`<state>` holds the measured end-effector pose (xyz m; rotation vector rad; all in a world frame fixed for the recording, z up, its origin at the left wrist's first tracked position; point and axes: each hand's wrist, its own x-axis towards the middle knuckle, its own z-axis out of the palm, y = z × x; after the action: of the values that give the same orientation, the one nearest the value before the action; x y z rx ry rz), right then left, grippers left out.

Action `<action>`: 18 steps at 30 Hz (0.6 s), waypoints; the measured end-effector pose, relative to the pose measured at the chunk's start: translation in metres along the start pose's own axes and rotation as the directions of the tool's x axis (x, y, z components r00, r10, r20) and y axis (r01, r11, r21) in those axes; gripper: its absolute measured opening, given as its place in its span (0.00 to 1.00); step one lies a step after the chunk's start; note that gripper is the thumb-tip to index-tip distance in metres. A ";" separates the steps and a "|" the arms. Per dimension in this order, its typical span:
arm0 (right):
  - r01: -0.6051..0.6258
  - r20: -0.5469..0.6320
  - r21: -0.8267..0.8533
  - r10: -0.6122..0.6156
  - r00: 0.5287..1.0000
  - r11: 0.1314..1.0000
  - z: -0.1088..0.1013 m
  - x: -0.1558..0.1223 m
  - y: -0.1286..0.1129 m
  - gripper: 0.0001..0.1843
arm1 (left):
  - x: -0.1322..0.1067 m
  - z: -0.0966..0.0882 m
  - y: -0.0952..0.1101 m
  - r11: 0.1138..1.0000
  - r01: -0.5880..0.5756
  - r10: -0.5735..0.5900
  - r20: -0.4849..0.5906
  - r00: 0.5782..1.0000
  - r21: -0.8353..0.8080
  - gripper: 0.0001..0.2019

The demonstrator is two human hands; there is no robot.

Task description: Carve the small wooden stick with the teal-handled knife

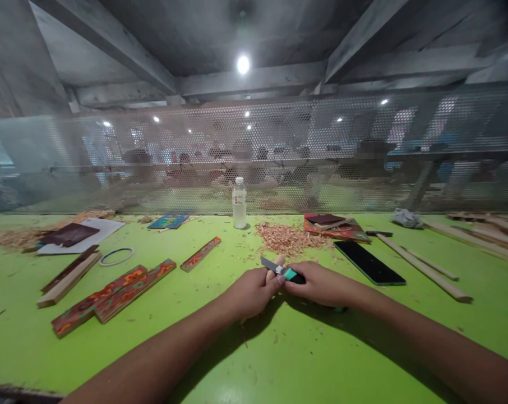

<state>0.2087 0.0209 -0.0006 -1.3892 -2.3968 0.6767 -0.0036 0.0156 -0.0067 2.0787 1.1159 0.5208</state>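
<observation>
Head view shows the left hand [249, 293] closed around a short wooden stick [276, 266] whose tip points away toward the shavings pile [288, 238] — the right hand [321, 285], just beside, grips a teal-handled knife [281, 271], its blade lying across that tip above the green table [237, 359].

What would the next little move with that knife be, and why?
Probably push the knife forward along the stick, away from the body. The right hand holds its blade against the stick tip in the left hand, and shavings lie just beyond.
</observation>
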 end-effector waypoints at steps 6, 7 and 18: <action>-0.004 0.004 0.010 0.004 1.000 1.000 -0.001 -0.001 -0.001 0.14 | -0.001 0.000 0.001 1.000 0.007 -0.006 -0.001 1.000 0.011 0.21; -0.004 0.003 0.011 0.004 1.000 1.000 -0.001 -0.001 -0.001 0.14 | -0.001 0.000 0.001 1.000 0.009 -0.009 -0.001 1.000 0.010 0.21; 0.006 0.009 0.014 -0.006 1.000 1.000 -0.001 -0.001 0.000 0.14 | -0.002 0.001 0.000 0.997 0.033 -0.033 0.001 0.999 -0.072 0.21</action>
<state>0.2096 0.0208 -0.0001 -1.3760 -2.3976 0.6979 -0.0038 0.0138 -0.0073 1.9950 1.1136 0.5378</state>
